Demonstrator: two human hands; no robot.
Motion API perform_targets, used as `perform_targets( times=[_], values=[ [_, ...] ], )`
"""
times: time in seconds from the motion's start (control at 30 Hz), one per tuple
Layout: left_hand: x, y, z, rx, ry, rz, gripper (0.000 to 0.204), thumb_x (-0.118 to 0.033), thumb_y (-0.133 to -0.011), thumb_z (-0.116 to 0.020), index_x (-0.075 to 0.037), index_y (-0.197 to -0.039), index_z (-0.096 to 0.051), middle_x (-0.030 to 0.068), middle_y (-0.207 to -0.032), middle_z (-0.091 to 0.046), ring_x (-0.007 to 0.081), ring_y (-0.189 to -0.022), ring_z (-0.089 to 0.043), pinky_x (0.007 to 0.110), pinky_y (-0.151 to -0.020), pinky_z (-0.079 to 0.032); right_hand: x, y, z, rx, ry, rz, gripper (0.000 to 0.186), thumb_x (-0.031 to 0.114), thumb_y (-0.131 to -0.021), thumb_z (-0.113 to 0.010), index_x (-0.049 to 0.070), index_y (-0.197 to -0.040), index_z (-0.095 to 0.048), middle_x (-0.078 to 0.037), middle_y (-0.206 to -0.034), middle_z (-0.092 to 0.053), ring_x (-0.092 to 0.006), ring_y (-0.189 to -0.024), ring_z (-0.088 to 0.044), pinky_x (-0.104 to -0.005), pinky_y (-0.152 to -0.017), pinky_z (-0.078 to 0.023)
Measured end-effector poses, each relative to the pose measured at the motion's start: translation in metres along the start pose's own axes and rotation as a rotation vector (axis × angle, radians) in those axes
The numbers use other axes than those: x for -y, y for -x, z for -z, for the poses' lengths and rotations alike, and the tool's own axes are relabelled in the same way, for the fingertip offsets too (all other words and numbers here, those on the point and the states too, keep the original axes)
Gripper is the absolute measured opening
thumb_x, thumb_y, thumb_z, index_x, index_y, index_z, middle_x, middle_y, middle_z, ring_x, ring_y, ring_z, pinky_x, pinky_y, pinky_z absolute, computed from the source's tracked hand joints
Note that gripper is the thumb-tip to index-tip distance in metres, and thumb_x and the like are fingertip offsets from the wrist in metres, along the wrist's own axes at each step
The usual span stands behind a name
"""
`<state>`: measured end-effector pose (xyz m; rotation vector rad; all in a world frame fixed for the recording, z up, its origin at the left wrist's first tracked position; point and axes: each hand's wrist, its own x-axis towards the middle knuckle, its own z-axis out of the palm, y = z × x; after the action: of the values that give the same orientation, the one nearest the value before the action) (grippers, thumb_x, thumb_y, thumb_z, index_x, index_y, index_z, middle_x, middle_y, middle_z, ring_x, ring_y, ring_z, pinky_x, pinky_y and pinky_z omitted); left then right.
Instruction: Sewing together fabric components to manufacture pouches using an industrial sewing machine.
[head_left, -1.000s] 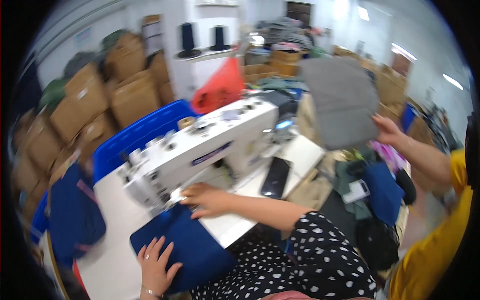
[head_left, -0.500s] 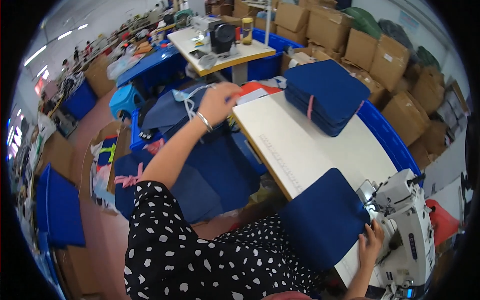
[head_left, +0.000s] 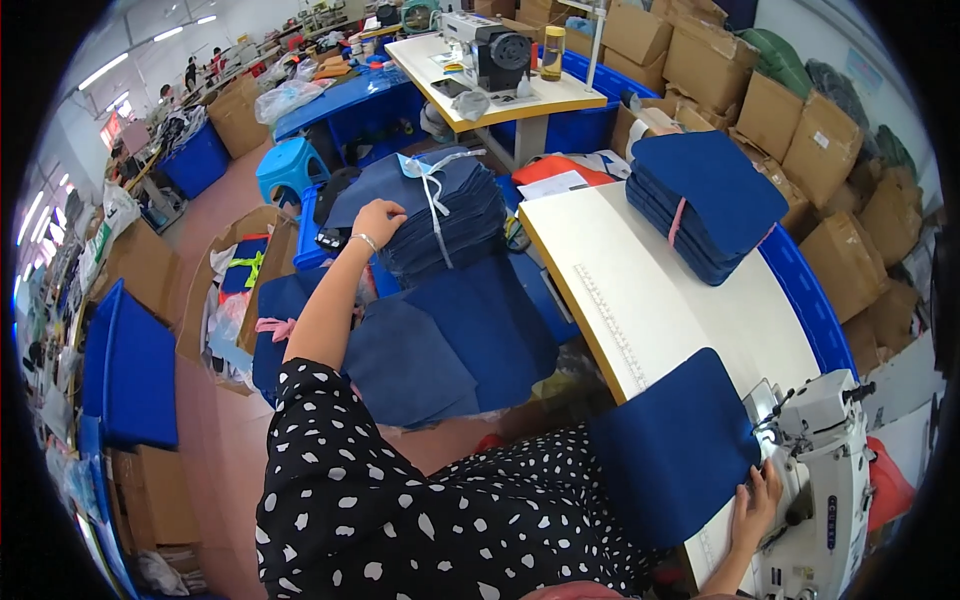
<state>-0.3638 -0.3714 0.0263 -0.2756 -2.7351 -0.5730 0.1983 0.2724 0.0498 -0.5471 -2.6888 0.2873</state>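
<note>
Two hands are at work as I watch from my remote seat. The left hand (head_left: 378, 222) is stretched out over the near corner of a tied stack (head_left: 470, 222) of blue cloth pieces, its fingers curled close together; I see no cloth between the fingertips, and I cannot tell whether they touch the stack or pinch something behind it. The right hand (head_left: 757, 500) lies at the edge of a blue cloth piece (head_left: 670, 450), fingers a little spread, resting on it rather than gripping.

That piece lies flat, partly over the desk (head_left: 740, 300) and partly over the lap, with its far right edge up at the needle end of the white sewing machine (head_left: 835, 480). Whether the foot is down on it, I cannot make out.

Further out, a bundle (head_left: 705, 185) with a pink tie sits on the desk, and loose cloth pieces (head_left: 415, 365) lie below the white-strapped stack. A blue stool (head_left: 287, 170) and an open cardboard box (head_left: 192, 325) stand beyond.

I judge this to be a pause in stitching, with one piece held ready while the left side reaches to the stack. As I read it, the next move calls for a sure pinch there, with the right side keeping the edge lined up.
</note>
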Motion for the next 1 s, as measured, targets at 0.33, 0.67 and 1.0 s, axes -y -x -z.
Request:
perform_targets(
  times=[0.33, 0.67, 1.0],
  values=[
    [-0.019, -0.011, 0.030, 0.312, -0.213, 0.020, 0.025, -0.028, -0.089, -0.071, -0.016, -0.110, -0.078, 0.0127, -0.109, -0.074, 0.0321, -0.105, -0.069, 0.044, -0.092, -0.055, 0.004, -0.001, 0.001, 0.001, -0.036, -0.006, 0.038, 0.009, -0.084, -0.071, 0.001, -0.121, -0.069, -0.017, -0.145, -0.057, -0.0381, -0.134, -0.050, -0.0456, -0.115, -0.036],
    [0.090, -0.030, 0.024, -0.199, -0.504, -0.296, 0.026, -0.011, -0.093, -0.059, -0.002, -0.114, -0.070, 0.0196, -0.122, -0.067, 0.0360, -0.115, -0.062, 0.044, -0.100, -0.050, 0.023, -0.006, 0.003, -0.054, 0.004, 0.024, 0.046, 0.027, -0.086, -0.077, 0.012, -0.129, -0.070, -0.014, -0.140, -0.061, -0.0365, -0.133, -0.052, -0.0455, -0.114, -0.038],
    [-0.215, 0.050, 0.079, -0.637, 0.477, -0.289, 0.031, -0.020, -0.107, -0.055, 0.002, -0.129, -0.060, 0.0155, -0.122, -0.063, 0.0269, -0.109, -0.060, 0.035, -0.099, -0.048, 0.007, 0.001, 0.002, -0.108, -0.020, -0.011, 0.061, 0.034, -0.087, -0.076, 0.011, -0.139, -0.054, -0.011, -0.144, -0.059, -0.0325, -0.133, -0.053, -0.0443, -0.114, -0.039]
  ],
)
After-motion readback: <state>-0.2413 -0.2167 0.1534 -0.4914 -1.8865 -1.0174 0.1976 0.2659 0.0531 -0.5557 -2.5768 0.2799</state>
